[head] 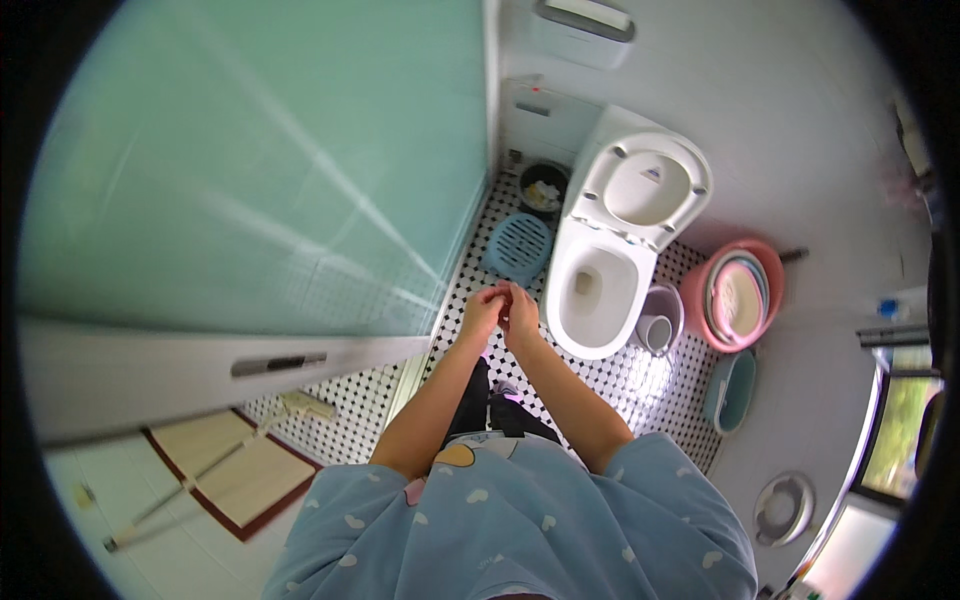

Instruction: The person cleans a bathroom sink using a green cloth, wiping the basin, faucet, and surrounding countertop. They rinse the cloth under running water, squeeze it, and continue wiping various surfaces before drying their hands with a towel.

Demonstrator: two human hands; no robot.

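My left hand point(482, 313) and my right hand point(520, 315) meet in front of me, fingers bent and fingertips touching. No object shows between them, though the inner fingers are partly hidden. Just beyond them stands a light blue slotted plastic stool point(519, 244). To the right of my hands is a white toilet point(551, 300) with its seat and lid point(694, 161) raised. A dark waste bin point(523, 201) holding crumpled paper sits behind the stool.
A green frosted-glass door point(262, 172) stands at left, with a sponge mop point(225, 456) below it. Right of the toilet are a grey bucket point(677, 304), a pink tub point(694, 304) of nested basins and a teal basin point(739, 390). A ring-shaped seat point(804, 499) hangs on the wall.
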